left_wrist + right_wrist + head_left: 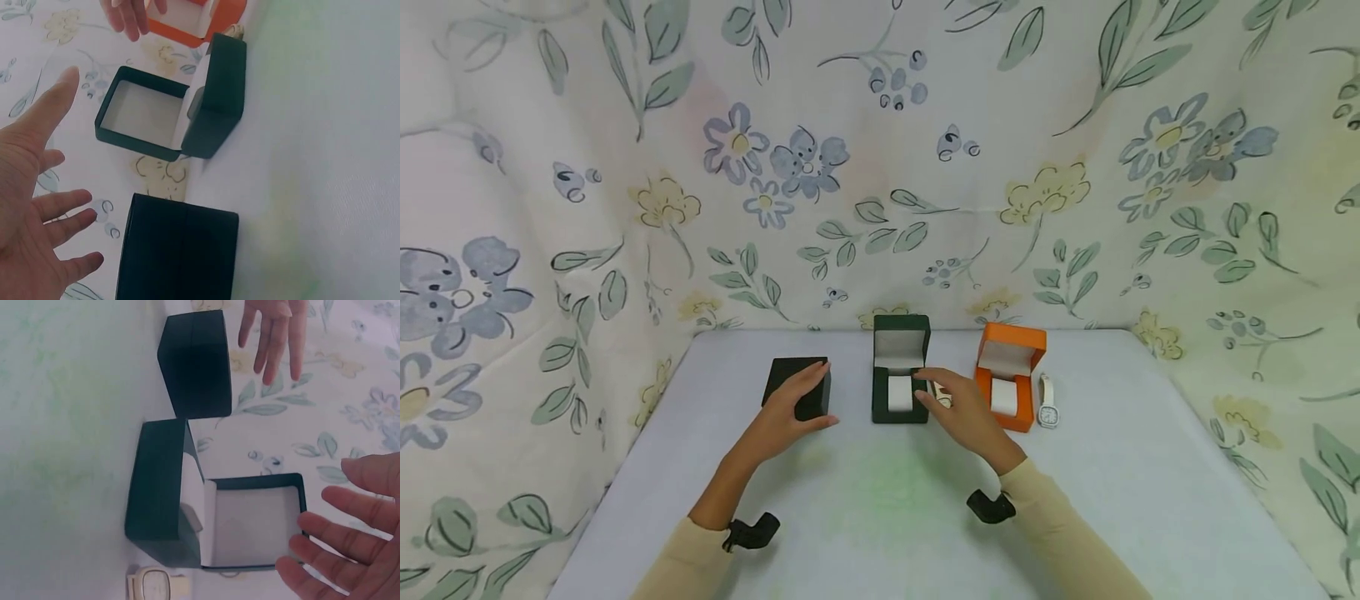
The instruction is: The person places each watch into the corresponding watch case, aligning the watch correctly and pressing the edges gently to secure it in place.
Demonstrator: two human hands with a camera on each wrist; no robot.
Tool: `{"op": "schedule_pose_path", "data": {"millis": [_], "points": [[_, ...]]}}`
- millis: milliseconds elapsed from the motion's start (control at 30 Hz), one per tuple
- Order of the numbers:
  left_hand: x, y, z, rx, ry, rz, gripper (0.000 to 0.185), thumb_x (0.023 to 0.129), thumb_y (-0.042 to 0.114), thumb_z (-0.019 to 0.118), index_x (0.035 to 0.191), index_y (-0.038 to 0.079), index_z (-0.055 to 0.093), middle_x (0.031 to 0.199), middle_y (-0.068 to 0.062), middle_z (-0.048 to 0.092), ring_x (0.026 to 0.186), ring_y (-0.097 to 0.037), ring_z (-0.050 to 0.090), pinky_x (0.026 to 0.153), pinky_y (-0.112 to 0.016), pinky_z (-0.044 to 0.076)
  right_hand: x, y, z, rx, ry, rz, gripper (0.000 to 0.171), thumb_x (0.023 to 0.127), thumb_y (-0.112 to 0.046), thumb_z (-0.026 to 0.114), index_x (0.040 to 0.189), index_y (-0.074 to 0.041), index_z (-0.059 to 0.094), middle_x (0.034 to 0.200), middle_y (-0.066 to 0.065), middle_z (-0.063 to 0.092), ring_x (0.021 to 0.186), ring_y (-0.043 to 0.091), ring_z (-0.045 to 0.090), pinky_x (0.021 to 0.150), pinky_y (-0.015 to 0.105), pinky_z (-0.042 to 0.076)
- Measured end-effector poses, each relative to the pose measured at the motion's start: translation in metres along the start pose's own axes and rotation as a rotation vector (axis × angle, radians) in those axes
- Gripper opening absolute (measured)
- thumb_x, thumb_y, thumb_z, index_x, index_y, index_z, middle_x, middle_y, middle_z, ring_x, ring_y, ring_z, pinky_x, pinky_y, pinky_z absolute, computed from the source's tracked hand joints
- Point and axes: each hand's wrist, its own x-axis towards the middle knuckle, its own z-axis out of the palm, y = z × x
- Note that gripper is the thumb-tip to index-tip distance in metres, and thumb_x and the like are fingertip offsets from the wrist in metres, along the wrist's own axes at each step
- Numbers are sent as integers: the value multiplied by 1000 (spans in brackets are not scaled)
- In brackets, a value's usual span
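In the head view my left hand point(784, 423) hovers at the closed black box point(799, 368), fingers spread and overlapping its top. The left wrist view shows that hand point(28, 215) relaxed and holding nothing, beside the box point(180, 250). My right hand point(964, 415) is near the right side of an open dark green watch box point(901, 323) with a white cushion point(900, 393) inside. Its fingers point(350, 534) are extended and grip nothing. A watch point(942, 397) lies right of the green box, partly hidden by this hand; its cream case point(154, 585) shows in the right wrist view.
An open orange watch box point(1015, 333) with a white cushion point(1004, 397) stands right of the green one. Another watch point(1048, 415) with a light strap lies at its right. Behind the white tabletop point(880, 517) hangs a floral curtain point(880, 167).
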Motion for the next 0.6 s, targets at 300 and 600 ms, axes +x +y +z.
{"op": "schedule_pose_path", "data": {"millis": [300, 600], "points": [[5, 7, 8, 8, -11, -5, 90, 85, 41, 82, 159, 19, 37, 163, -13, 32, 149, -38, 30, 113, -65, 34, -6, 5, -9, 12, 23, 53, 35, 100, -20, 68, 132, -8, 67, 135, 9, 65, 124, 33, 60, 97, 58, 53], [21, 13, 17, 52, -36, 21, 90, 85, 44, 82, 159, 20, 37, 162, -12, 34, 149, -37, 30, 114, -64, 33, -7, 16, -17, -20, 77, 84, 33, 99, -18, 69, 131, -9, 67, 133, 10, 66, 118, 34, 63, 94, 58, 55]]}}
